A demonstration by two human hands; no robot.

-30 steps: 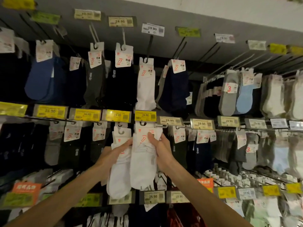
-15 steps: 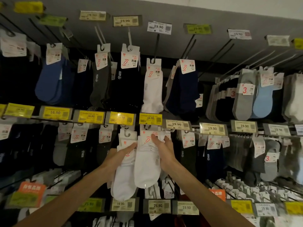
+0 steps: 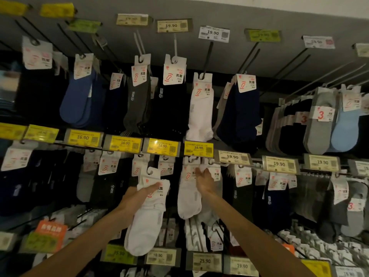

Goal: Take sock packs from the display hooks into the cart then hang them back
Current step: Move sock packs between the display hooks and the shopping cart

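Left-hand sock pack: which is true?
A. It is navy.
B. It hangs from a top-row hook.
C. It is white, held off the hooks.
C: the left hand grips the white sock pack, its hanger tab free of any hook, below the yellow 16.90 tags; the right hand pinches a hanging white pack.

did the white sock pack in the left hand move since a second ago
Yes. The white sock pack has dropped down and left from the yellow price tag.
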